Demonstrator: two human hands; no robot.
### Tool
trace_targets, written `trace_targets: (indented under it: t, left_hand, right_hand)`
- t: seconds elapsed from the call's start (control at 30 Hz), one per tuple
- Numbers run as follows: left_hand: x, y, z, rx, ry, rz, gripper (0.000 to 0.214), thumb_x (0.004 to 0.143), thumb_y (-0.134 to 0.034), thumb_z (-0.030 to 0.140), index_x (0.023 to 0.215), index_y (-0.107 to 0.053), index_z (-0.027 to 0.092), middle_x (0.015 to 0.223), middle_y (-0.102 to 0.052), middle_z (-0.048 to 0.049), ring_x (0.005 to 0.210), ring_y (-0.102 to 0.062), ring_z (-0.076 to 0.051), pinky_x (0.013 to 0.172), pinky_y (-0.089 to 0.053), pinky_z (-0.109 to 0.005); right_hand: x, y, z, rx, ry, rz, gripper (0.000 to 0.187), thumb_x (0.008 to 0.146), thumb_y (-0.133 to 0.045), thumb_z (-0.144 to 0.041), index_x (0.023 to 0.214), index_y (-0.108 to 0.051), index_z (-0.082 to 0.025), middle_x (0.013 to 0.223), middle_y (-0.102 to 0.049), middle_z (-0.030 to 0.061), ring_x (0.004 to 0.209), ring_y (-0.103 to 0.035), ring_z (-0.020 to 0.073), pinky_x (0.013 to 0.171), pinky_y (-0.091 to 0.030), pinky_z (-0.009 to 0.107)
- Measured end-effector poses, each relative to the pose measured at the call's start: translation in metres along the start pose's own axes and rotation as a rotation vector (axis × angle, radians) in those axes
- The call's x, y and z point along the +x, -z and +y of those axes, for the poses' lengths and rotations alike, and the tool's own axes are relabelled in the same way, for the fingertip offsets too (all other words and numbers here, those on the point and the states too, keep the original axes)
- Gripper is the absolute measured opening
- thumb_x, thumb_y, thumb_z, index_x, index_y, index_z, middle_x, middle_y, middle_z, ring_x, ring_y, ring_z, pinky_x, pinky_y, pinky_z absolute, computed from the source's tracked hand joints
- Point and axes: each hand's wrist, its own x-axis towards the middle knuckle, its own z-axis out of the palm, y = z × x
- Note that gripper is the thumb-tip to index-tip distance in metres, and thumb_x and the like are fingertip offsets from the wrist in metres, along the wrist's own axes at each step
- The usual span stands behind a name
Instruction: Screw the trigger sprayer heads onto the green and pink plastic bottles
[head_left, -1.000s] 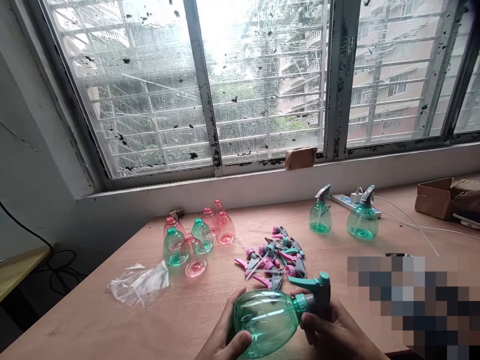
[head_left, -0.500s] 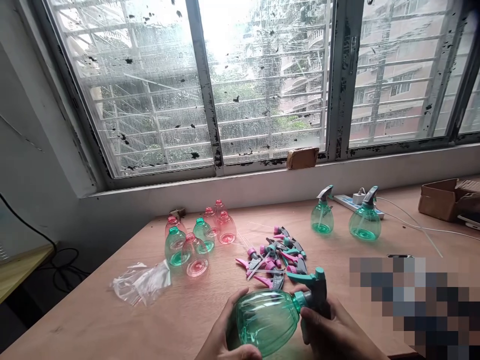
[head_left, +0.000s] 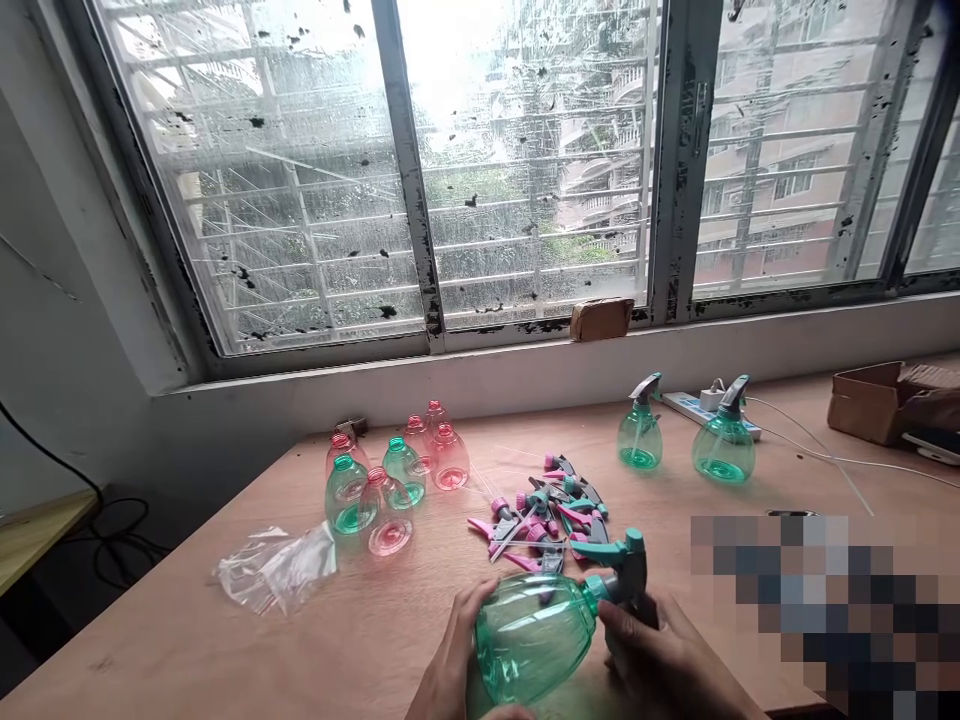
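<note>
I hold a green see-through spray bottle (head_left: 529, 635) on its side, low over the wooden table (head_left: 187, 640). My left hand (head_left: 454, 660) wraps round the bottle's body. My right hand (head_left: 660, 650) is closed on the teal and grey trigger sprayer head (head_left: 619, 565) fitted at the bottle's neck. Just beyond lies a heap of loose pink and teal sprayer heads (head_left: 547, 515).
Several capless green and pink bottles (head_left: 382, 475) stand at the left, with a crumpled clear plastic bag (head_left: 277, 570) in front. Two finished green spray bottles (head_left: 679, 440) stand at the back right by a power strip (head_left: 701, 405). A cardboard box (head_left: 874, 400) sits far right.
The bottle has tilted so its base swings toward me, and the sprayer head has turned a little in my right hand. Both hands have kept their hold.
</note>
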Motion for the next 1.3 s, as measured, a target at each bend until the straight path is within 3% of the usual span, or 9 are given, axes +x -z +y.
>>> trace_targets:
  t: [0.17,0.3,0.43,0.67,0.87,1.13,1.3]
  left_hand:
    - [0.002,0.000,0.008,-0.152,-0.010,-0.069,0.089,0.075,-0.082,0.053,0.150,-0.039,0.030,0.154,-0.041,-0.0127,0.147,-0.033,-0.041,0.118,-0.038,-0.047]
    - [0.002,0.002,0.020,-0.150,-0.010,-0.066,0.084,0.078,-0.080,0.051,0.150,-0.041,0.028,0.154,-0.044,-0.0122,0.147,-0.034,-0.040,0.123,-0.030,-0.047]
    - [0.001,0.003,0.022,-0.140,0.021,-0.066,0.087,0.076,-0.083,0.047,0.150,-0.041,0.030,0.155,-0.042,-0.0107,0.148,-0.032,-0.041,0.123,-0.030,-0.048]
    - [0.001,0.004,0.010,-0.128,0.039,-0.064,0.089,0.074,-0.087,0.038,0.150,-0.040,0.033,0.154,-0.042,-0.0094,0.148,-0.032,-0.041,0.119,-0.038,-0.046]
    - [0.001,0.001,0.005,-0.108,0.009,-0.042,0.088,0.074,-0.086,0.043,0.149,-0.040,0.036,0.157,-0.041,-0.0074,0.148,-0.033,-0.041,0.118,-0.039,-0.044]
    - [-0.001,-0.003,-0.009,0.093,-0.040,0.043,0.091,0.073,-0.082,0.057,0.150,-0.040,0.034,0.156,-0.043,-0.0093,0.149,-0.033,-0.040,0.124,-0.029,-0.046]
    - [0.001,-0.004,-0.010,0.112,-0.054,0.007,0.091,0.074,-0.075,0.068,0.149,-0.036,0.035,0.155,-0.043,-0.0099,0.143,-0.043,-0.038,0.113,-0.045,-0.044]
  right_hand:
    - [0.001,-0.001,0.000,-0.069,0.062,0.025,0.052,0.082,-0.069,-0.066,0.065,-0.055,-0.020,0.047,-0.055,-0.0028,0.047,-0.052,0.0151,0.055,-0.044,0.030]
    - [0.001,-0.001,0.003,-0.008,0.066,0.128,0.050,0.077,-0.073,-0.067,0.078,-0.063,-0.019,0.062,-0.062,-0.0006,0.051,-0.056,0.0168,0.051,-0.043,0.028]
    - [0.002,-0.002,0.005,0.050,0.054,0.167,0.051,0.076,-0.074,-0.067,0.087,-0.066,-0.018,0.060,-0.055,-0.0039,0.050,-0.049,0.0140,0.048,-0.039,0.026]
    - [0.002,0.001,0.011,0.060,-0.002,0.102,0.054,0.081,-0.070,-0.068,0.100,-0.058,-0.019,0.053,-0.033,-0.0131,0.041,-0.022,0.0059,0.041,-0.022,0.021]
    - [0.004,-0.001,0.009,0.021,0.019,0.113,0.051,0.078,-0.070,-0.071,0.081,-0.056,-0.022,0.052,-0.027,-0.0123,0.041,-0.018,0.0064,0.040,-0.016,0.025]
    - [0.008,0.000,0.010,-0.018,-0.016,0.140,0.053,0.082,-0.064,-0.072,0.080,-0.050,-0.021,0.048,-0.027,-0.0148,0.039,-0.017,0.0045,0.037,-0.014,0.021]
    - [0.009,-0.001,0.013,0.104,-0.028,0.150,0.051,0.081,-0.070,-0.068,0.075,-0.048,-0.023,0.048,-0.023,-0.0156,0.039,-0.016,0.0042,0.036,-0.017,0.019]
